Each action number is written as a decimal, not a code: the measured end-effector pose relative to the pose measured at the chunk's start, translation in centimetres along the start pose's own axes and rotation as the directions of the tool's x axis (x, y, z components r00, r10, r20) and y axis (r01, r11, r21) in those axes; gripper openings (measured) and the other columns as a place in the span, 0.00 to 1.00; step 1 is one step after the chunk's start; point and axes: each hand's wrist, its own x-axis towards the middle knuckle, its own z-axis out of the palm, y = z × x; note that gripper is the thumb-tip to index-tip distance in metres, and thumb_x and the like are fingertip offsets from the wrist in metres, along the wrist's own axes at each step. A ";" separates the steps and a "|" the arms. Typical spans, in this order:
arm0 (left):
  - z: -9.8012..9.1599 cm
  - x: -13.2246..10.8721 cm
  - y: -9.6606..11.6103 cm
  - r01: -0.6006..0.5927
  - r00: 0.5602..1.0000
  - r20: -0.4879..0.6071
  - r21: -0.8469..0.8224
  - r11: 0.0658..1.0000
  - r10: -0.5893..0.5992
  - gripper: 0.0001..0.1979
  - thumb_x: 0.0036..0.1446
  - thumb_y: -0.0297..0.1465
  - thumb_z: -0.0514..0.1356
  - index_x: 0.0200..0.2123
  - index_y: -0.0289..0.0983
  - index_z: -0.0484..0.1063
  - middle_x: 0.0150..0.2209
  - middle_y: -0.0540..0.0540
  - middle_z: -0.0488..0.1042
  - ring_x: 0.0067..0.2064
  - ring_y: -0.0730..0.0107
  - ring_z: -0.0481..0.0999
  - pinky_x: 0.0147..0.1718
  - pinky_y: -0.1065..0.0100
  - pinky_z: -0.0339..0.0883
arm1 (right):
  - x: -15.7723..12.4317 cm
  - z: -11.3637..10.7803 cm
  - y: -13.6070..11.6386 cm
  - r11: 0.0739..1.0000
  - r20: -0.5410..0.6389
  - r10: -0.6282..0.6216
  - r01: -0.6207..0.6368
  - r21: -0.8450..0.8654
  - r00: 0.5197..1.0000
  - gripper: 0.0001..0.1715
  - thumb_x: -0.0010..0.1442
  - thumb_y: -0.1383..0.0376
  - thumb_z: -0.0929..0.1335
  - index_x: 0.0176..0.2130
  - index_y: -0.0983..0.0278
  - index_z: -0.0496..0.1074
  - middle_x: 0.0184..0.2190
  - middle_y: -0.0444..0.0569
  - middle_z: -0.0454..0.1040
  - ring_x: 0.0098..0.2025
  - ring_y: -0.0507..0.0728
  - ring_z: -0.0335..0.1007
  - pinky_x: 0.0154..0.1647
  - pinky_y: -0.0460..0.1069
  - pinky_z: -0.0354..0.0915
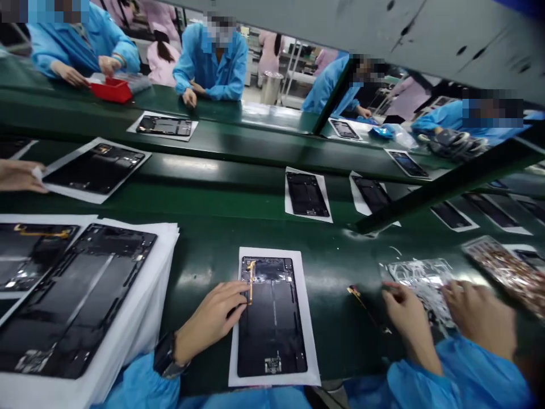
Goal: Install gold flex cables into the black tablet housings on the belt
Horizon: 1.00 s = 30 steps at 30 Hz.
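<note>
My left hand, with a dark wristwatch and blue sleeve, lies at the left edge of a black tablet back housing. Its fingertips touch an orange flex cable on the housing, and any grip is hard to tell. The housing rests on a white paper sheet. My right hand holds nothing, its fingertips at a crumpled silver foil sheet. A small loose flex strip lies just left of it. Another blue-sleeved hand rests on the foil, and I cannot tell whose it is.
To the left, black housings lie on a thick white paper stack. More housings on paper ride the green conveyor belt. A dark beam crosses the right side. Co-workers in blue sit beyond, near a red tray.
</note>
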 end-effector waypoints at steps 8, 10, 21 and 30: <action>0.0 -0.2 0.1 -0.052 0.999 0.010 0.016 0.999 0.051 0.08 0.66 0.29 0.55 0.43 0.38 0.74 0.56 0.45 0.72 0.60 0.63 0.68 0.58 0.59 0.63 | -3.2 4.0 -8.1 0.919 0.465 -0.004 -0.180 0.351 0.885 0.24 0.51 0.46 0.70 0.37 0.62 0.80 0.36 0.54 0.81 0.43 0.65 0.78 0.42 0.52 0.73; -0.3 -0.2 0.2 -0.070 0.997 0.037 0.023 0.997 0.069 0.08 0.65 0.30 0.56 0.45 0.37 0.74 0.57 0.44 0.70 0.61 0.62 0.67 0.58 0.59 0.62 | -3.3 4.2 -10.0 0.903 0.494 -0.011 -0.204 0.379 0.869 0.24 0.50 0.45 0.72 0.34 0.62 0.79 0.32 0.54 0.81 0.38 0.64 0.78 0.38 0.51 0.72; -0.7 -0.3 1.1 -0.146 0.984 0.126 0.166 0.975 0.126 0.12 0.63 0.33 0.59 0.48 0.35 0.73 0.60 0.38 0.65 0.63 0.52 0.61 0.59 0.53 0.61 | -6.1 7.9 -17.9 0.749 0.631 -0.187 -0.306 0.587 0.753 0.21 0.60 0.48 0.69 0.30 0.63 0.69 0.23 0.46 0.74 0.22 0.51 0.63 0.23 0.45 0.58; -1.1 -0.4 1.1 -0.157 0.979 0.153 0.123 0.980 0.137 0.13 0.63 0.29 0.56 0.49 0.34 0.72 0.60 0.38 0.66 0.64 0.52 0.60 0.60 0.54 0.60 | -7.8 8.0 -21.7 0.817 0.487 -0.351 0.007 0.577 0.800 0.12 0.66 0.56 0.65 0.45 0.60 0.70 0.33 0.46 0.75 0.33 0.55 0.74 0.35 0.47 0.69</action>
